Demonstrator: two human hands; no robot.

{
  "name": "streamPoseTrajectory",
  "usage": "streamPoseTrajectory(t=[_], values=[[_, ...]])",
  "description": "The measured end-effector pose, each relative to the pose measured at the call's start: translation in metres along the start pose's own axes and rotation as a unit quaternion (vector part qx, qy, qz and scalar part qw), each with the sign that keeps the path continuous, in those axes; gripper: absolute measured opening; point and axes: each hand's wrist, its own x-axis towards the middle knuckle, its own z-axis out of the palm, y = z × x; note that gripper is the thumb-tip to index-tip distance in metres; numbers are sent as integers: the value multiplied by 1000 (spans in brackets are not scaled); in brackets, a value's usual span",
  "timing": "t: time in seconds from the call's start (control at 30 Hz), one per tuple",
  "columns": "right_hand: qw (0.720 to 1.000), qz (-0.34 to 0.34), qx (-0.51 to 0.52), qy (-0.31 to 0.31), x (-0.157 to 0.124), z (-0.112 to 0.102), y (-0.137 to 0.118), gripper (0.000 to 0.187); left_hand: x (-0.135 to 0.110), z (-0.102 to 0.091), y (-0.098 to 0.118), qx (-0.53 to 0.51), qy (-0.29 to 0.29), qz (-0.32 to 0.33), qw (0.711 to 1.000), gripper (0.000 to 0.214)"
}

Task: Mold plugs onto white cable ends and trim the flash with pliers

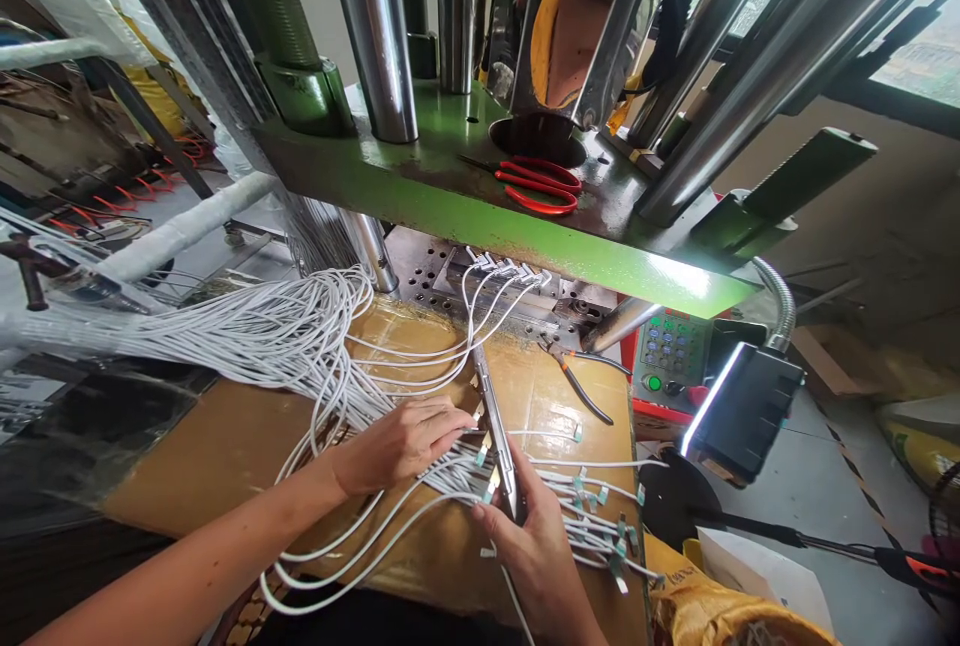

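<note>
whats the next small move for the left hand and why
I'd probably have the left hand lay one more white cable against the long metal bar, since the right hand grips that bar and the left fingertips already sit at its edge among the cable ends.

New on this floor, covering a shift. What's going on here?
A person's right hand grips a narrow metal bar while the left hand rests on white cables spread over cardboard. Red-handled scissors lie on a green press platen above; pliers lie on the cardboard.
</note>
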Motion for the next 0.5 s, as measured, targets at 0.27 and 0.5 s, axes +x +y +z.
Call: streamPoseTrajectory(t=[0.27, 0.5], values=[[1000, 0, 0, -7, -1, 0, -1, 75, 0, 1, 0, 11, 3, 3, 1000, 24], [999, -25, -36, -22, 1, -2, 0, 69, 5, 5, -4, -36, 31, -18, 999, 23]])
